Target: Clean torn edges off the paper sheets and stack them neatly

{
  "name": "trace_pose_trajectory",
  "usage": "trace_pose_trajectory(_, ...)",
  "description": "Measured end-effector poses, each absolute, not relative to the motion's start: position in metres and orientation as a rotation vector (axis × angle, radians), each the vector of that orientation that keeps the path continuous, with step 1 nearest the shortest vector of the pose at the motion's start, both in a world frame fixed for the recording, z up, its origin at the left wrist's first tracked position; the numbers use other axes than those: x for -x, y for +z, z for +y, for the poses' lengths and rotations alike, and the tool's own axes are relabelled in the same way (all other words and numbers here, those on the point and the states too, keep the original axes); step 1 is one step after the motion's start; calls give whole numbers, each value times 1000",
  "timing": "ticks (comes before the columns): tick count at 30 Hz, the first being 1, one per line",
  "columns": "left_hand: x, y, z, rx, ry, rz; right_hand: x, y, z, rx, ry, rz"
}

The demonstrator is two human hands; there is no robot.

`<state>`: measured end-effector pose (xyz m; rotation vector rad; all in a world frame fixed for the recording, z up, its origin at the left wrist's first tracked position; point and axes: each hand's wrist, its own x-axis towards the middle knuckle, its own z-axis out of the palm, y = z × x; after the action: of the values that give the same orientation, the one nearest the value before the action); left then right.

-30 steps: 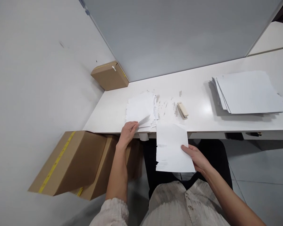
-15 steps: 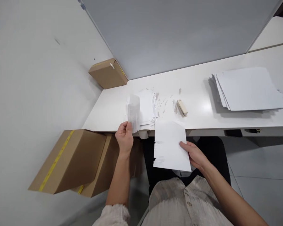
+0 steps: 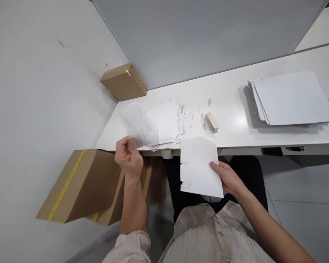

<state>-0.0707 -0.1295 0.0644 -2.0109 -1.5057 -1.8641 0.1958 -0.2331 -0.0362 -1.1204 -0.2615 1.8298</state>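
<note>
My left hand (image 3: 128, 157) is closed on the lower corner of a thin white sheet (image 3: 138, 124), blurred by motion, held up over the left end of the white desk (image 3: 230, 109). Just right of it lies a small pile of torn-edged papers (image 3: 166, 122) at the desk's front edge. My right hand (image 3: 227, 177) grips a white sheet with a ragged left edge (image 3: 199, 166), held over my lap below the desk edge. A beige stapler (image 3: 212, 121) lies on the desk behind that sheet, with paper scraps around it.
A large stack of white sheets (image 3: 293, 98) lies at the desk's right. A brown cardboard box (image 3: 123, 82) sits in the back left corner against the grey partition. Two cardboard boxes with yellow tape (image 3: 82, 186) stand below the desk at left.
My left hand has lifted one sheet off the small pile and swung it up and to the left. The sheet in my right hand has stayed nearly in place.
</note>
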Motion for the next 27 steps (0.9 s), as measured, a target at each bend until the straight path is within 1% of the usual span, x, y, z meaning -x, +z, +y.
trace_pose_trajectory(3, 49, 59, -147, 2658, -1301, -1148, -194, -36, -227, 1091, 1851, -242)
trace_pose_trajectory(5, 34, 48, -158, 2959, -955, -916, -194, -39, -222, 1059, 1854, -220)
trace_pose_trajectory(7, 23, 33, -167, 3067, -742, -761, -193, -43, -219, 1022, 1832, -212)
trace_pose_trajectory(9, 17, 19, -175, 3105, -617, -699, -193, -47, -218, 1008, 1797, -213)
trace_pose_trajectory(14, 18, 7, -189, 3152, -457, -726, -191, -54, -222, 1039, 1727, -189)
trace_pose_trajectory(21, 12, 1, -206, 3082, -465, -819, -187, -57, -228, 1064, 1655, -141)
trace_pose_trajectory(27, 7, -2, -214, 3079, -445, -901, -191, -52, -231, 1111, 1658, -186)
